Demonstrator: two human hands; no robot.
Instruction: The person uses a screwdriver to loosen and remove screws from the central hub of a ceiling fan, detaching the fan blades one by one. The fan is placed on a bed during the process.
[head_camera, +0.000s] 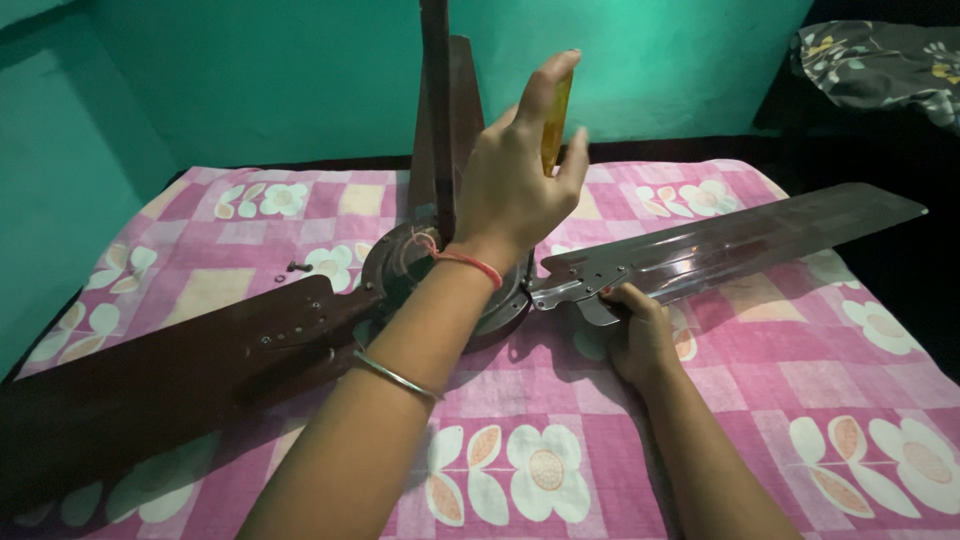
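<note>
Nearest the camera, at the bottom of the frame, the left forearm rises from the lower left, a thin metal bangle (395, 375) round it and a red thread (465, 260) at the wrist.

At the far left a dark brown fan blade (150, 380) lies flat on the pink flowered sheet (800, 380), its root bolted to the round motor hub (395, 265) at the centre. A small loose screw (297, 266) lies on the sheet just above that blade's root. A second dark blade (460, 110) stands up behind the hub, against the green wall (250, 80).

The left hand (515, 185) is raised above the hub, its fingers curled loosely about a yellow tool handle (556, 120). The thumb and fingertips pinch it, but the tool's tip is hidden behind the hand.

Right of centre the right hand (640, 335) is closed on the near edge of the silver blade (740, 245) at its root bracket, which lies touching the hub's rim. That blade runs off to the upper right. A dark patterned cloth (880, 60) sits in the upper right corner.

As I judge it, the work in hand is at the joint between the silver blade's bracket and the hub, with the tool lifted clear. Any move there calls for the right hand to keep the bracket square on the hub while the tool comes down straight.
</note>
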